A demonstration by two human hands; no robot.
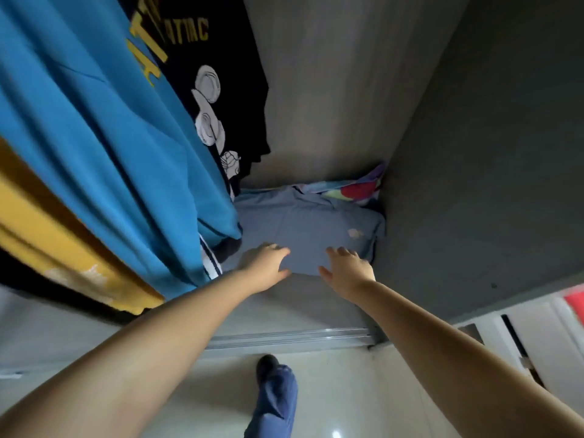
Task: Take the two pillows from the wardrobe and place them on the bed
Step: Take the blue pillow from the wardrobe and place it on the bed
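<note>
A light blue pillow (pixel 303 226) lies on the wardrobe floor (pixel 294 301), pushed into the back right corner. Behind it a second pillow (pixel 354 188) with a bright multicoloured print shows only as a strip against the back wall. My left hand (pixel 265 267) reaches over the blue pillow's near left edge with fingers spread and the thumb under the rim. Over the near right edge, my right hand (pixel 347 270) is likewise spread, touching the fabric. Neither hand has closed around the pillow.
Hanging clothes crowd the left: a blue shirt (pixel 94 137), a black printed shirt (pixel 227 74) and a yellow garment (pixel 47 226). The grey wardrobe side wall (pixel 474 184) stands on the right. A sliding-door track (pixel 284 338) crosses the front; my foot (pixel 275 393) stands on pale tiles.
</note>
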